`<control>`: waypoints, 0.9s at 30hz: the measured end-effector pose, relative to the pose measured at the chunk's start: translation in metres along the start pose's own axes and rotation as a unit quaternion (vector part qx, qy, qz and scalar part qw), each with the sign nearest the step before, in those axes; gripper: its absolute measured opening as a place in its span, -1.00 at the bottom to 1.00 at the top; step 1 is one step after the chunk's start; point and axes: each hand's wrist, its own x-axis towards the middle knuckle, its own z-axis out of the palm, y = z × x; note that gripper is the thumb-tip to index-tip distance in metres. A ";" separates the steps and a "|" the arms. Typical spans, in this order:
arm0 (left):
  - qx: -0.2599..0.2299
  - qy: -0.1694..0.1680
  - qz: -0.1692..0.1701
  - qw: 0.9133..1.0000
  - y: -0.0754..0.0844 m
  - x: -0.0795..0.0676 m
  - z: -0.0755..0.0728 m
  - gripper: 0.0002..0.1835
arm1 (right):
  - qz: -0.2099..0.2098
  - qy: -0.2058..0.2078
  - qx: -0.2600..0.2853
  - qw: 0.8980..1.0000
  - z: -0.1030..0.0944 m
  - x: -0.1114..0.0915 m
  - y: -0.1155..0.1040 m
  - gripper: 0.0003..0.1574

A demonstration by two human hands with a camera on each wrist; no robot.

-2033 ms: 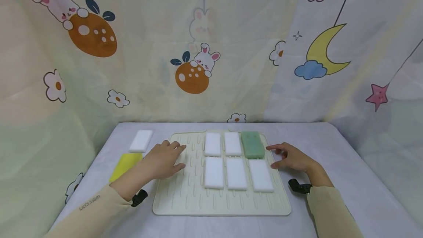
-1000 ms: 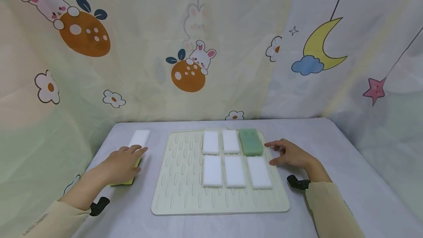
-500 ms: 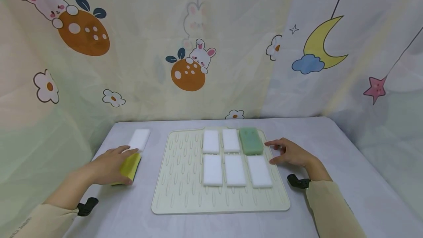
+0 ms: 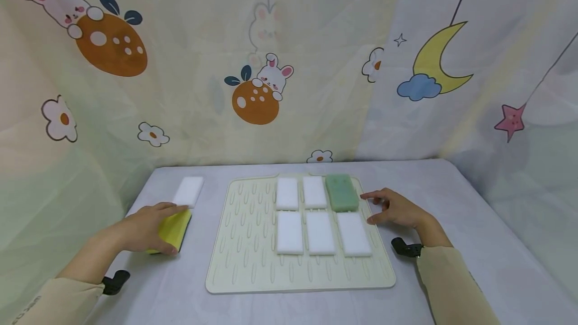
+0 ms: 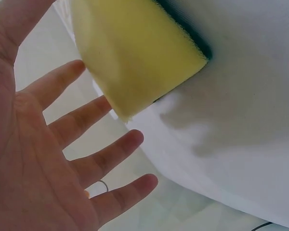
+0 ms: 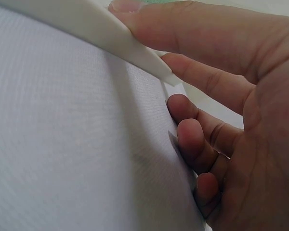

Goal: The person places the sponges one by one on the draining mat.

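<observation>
A yellow sponge (image 4: 173, 228) with a dark green scouring layer underneath lies on the table at the left. My left hand (image 4: 146, 227) reaches over it, thumb by the near edge and index finger along the far edge. In the left wrist view, the fingers (image 5: 111, 154) are spread and fairly straight, two tips right at the sponge's side. At the right, my right hand (image 4: 399, 210) rests its thumb and index finger on the edge of a cream ridged mat (image 4: 244, 265). Its other fingers (image 6: 190, 137) are loosely bent beside that edge.
Several white sponge blocks (image 4: 290, 233) lie in two rows on the mat's right side. A green sponge (image 4: 341, 193) sits at its back right corner. Another white block (image 4: 188, 192) lies just beyond the yellow sponge. A printed curtain (image 4: 189, 74) hangs behind the table.
My left hand has moved left from above the mat to the yellow sponge and lowered around it. My right hand stays at the mat's edge. The view has shifted slightly.
</observation>
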 end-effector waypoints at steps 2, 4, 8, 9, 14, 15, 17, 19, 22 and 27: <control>-0.001 0.003 0.003 1.000 0.001 0.000 0.000 0.18 | 0.000 0.001 -0.003 1.000 0.000 0.000 0.000 -0.05; -0.002 0.008 0.006 1.000 0.001 0.000 -0.001 0.18 | 0.001 0.000 -0.003 1.000 0.000 0.001 -0.001 -0.05; 0.000 0.014 0.017 1.000 0.003 0.001 -0.002 0.15 | 0.005 0.001 0.000 1.000 0.000 0.001 -0.001 -0.05; 0.002 0.015 0.019 1.000 0.003 0.001 -0.002 0.14 | 0.006 0.001 0.000 1.000 0.000 0.001 -0.001 -0.05; 0.010 0.017 0.017 1.000 0.006 0.001 -0.003 0.12 | 0.007 0.001 -0.001 1.000 0.001 0.001 -0.001 -0.05; 0.011 0.017 0.017 1.000 0.006 0.001 -0.003 0.12 | 0.007 0.001 -0.001 1.000 0.001 0.001 -0.001 -0.05; 0.013 0.016 0.017 1.000 0.006 0.002 -0.003 0.11 | 0.006 0.002 0.000 1.000 0.001 0.001 0.000 -0.05; 0.013 0.016 0.018 1.000 0.006 0.003 -0.001 0.11 | 0.006 0.002 0.001 1.000 0.001 0.002 0.001 -0.05; 0.014 0.014 0.014 1.000 0.006 0.005 0.000 0.12 | 0.004 0.002 0.003 1.000 0.001 0.002 0.002 -0.05; 0.012 0.008 0.004 1.000 0.008 0.006 0.001 0.13 | 0.002 0.002 0.005 1.000 0.001 0.002 0.001 -0.05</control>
